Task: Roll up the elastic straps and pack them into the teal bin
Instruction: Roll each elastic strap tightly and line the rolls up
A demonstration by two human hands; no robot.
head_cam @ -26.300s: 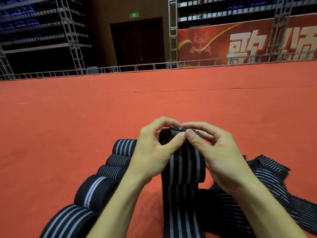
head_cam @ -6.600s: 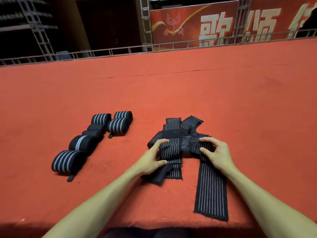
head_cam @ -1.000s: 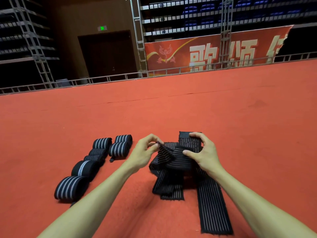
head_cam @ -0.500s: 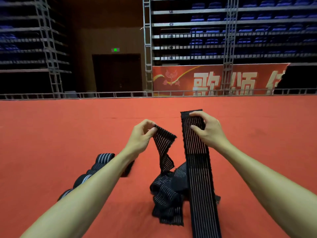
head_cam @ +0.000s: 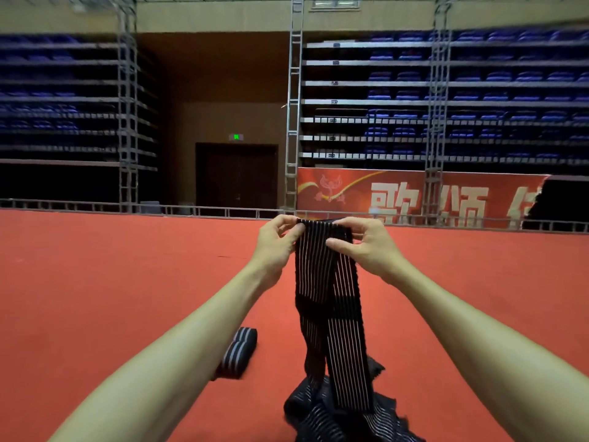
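Both hands are raised over the red carpet [head_cam: 111, 266]. The left hand [head_cam: 274, 247] and right hand [head_cam: 366, 247] pinch the top end of a black elastic strap [head_cam: 328, 282] with thin white stripes, thumbs on its near face. The strap hangs down into a heap of loose straps [head_cam: 334, 416] at the near edge. A rolled strap [head_cam: 239, 349] lies on the carpet left of the heap, partly hidden by the left forearm. Far off stand a metal railing [head_cam: 95, 205], a red banner [head_cam: 414, 196], a dark door [head_cam: 237, 177] under a green exit sign [head_cam: 236, 137], and tiers of blue seats [head_cam: 478, 100].
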